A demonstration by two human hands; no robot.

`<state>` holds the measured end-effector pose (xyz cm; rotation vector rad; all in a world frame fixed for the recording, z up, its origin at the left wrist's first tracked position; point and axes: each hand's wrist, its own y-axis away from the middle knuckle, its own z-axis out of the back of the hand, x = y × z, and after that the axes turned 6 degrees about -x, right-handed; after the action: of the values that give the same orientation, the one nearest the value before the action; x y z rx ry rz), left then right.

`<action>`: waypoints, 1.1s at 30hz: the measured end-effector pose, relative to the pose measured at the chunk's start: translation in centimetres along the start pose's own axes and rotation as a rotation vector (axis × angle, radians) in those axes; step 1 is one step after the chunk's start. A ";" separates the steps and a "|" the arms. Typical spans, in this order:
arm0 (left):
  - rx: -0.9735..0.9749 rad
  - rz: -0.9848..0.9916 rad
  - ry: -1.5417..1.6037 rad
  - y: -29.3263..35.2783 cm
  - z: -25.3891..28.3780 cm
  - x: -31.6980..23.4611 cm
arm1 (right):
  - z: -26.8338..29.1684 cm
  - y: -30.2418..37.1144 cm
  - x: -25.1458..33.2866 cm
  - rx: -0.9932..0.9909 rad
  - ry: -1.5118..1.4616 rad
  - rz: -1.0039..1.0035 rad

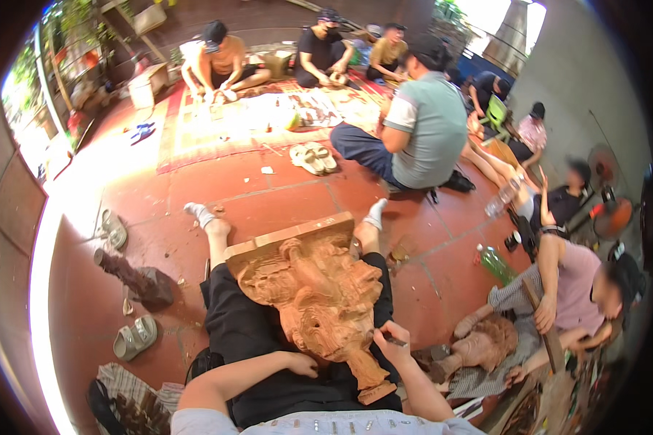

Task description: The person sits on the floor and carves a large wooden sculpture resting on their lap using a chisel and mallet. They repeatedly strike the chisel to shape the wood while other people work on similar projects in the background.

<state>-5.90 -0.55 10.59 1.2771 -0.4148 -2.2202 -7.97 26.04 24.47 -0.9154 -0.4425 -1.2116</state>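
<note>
A reddish-brown wood carving (315, 290) with deep relief lies across my lap. Its flat, squared base (290, 235) points away from me, and a narrower foot reaches towards my right thigh. My right hand (393, 344) grips a slim dark tool (395, 339) beside the carving's lower right side; whether it is a pen or a small chisel I cannot make out. Low on my black trousers (247, 319) rests my left hand (300, 364), just left of the carving. Its fingers are curled in, and their inner side is hidden.
Sandals (136, 338) and a dark carved wood piece (134, 279) stand on the tiles to my left. Close on my right, a person (577, 283) sits with another carving (486, 341); a green bottle (495, 262) lies nearby. Ahead sits a person in grey-green (432, 127), with several others beyond.
</note>
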 end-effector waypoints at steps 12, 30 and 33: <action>-2.837 -1.215 0.208 37.2 12.8 -15.3 | -1.4 1.0 1.2 -0.003 -0.069 -0.081; -0.858 -0.244 0.277 11.5 15.0 -10.2 | -0.1 0.3 2.0 0.036 -0.013 -0.143; 0.126 -0.291 0.517 7.1 10.0 -11.5 | -0.8 -0.5 1.5 0.028 -0.035 -0.157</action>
<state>-7.74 0.48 27.28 2.0141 -0.1762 -1.9971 -8.13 24.45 25.25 -0.8919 -0.5669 -1.3303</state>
